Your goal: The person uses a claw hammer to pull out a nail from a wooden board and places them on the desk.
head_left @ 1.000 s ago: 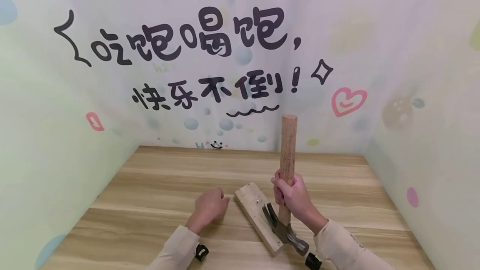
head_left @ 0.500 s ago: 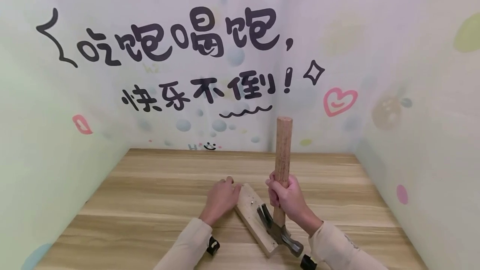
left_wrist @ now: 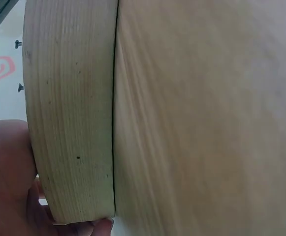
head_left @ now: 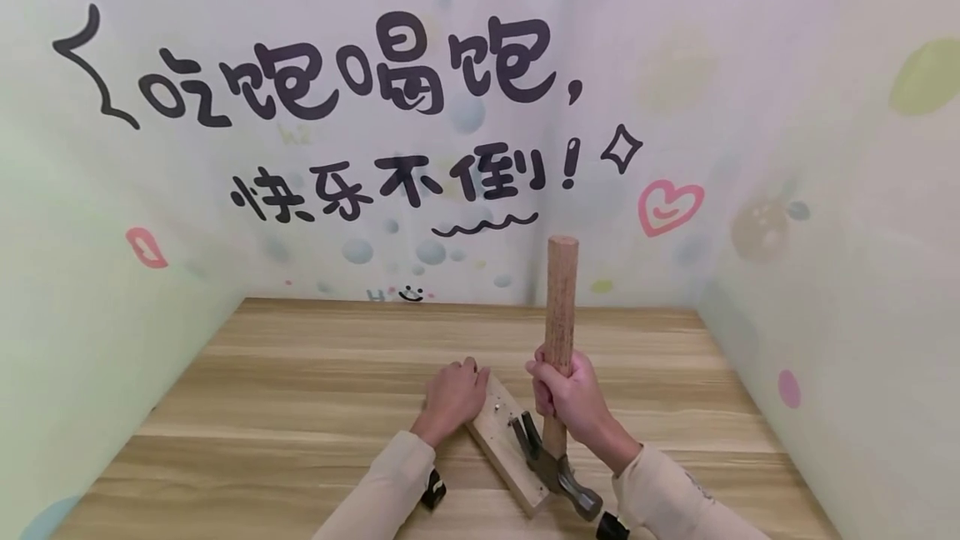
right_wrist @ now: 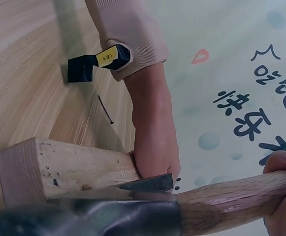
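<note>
Two hazards: right hand [head_left: 567, 397] clamped on hammer [head_left: 557, 373] levering a nail; left hand [head_left: 455, 392], fingers curled, steadying block [head_left: 504, 450] risks slippage.

My right hand [right_wrist: 283, 189] shows only at the right edge, fingers wrapped round the wooden handle of the hammer [right_wrist: 221, 201], which runs leftward to its dark steel head along the bottom. The claw's tip lies against the top of the wood block [right_wrist: 59, 167]. My left hand [right_wrist: 155, 147] presses against the block's far end, its beige sleeve [right_wrist: 125, 32] above. A loose nail [right_wrist: 105, 109] lies on the table [right_wrist: 19, 69] beside that wrist.
</note>
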Available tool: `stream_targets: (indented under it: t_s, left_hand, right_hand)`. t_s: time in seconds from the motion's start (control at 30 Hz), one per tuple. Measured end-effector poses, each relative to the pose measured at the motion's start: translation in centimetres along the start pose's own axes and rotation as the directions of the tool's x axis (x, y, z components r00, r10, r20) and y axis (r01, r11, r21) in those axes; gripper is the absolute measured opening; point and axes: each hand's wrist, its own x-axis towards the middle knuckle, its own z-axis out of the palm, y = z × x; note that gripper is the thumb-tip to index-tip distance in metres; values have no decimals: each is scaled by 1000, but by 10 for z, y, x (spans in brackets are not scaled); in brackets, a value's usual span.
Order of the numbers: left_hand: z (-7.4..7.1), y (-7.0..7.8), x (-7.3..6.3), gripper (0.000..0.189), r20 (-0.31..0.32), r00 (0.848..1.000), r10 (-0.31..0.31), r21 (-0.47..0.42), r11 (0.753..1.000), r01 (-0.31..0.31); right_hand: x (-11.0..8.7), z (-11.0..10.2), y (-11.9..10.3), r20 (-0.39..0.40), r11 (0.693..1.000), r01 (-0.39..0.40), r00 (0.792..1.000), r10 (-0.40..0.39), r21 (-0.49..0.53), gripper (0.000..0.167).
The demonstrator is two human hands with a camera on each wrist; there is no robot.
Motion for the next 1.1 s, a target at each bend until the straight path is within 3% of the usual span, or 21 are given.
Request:
stream_targets:
  t_s: [0.27,0.47,0.83,1.1]
  left_hand:
    - [0,-2,0,44,42,999,13,-22,1000,-12]
    - [0,-1,2,43,50,998,32,-5,999,-32]
    - [0,2,1,39,14,998,59,67,996,-60]
    - [3,4,2,37,35,999,7,56,998,-9]
  right_hand:
    - [10,3,1,-59,986,-164,985,162,-19,16]
    - [23,9,3,-44,965,-259,965,257,-46,13]
    - [47,23,9,23,924,-340,937,349,-177,14]
    - [57,29,17,40,908,-373,921,387,-192,13]
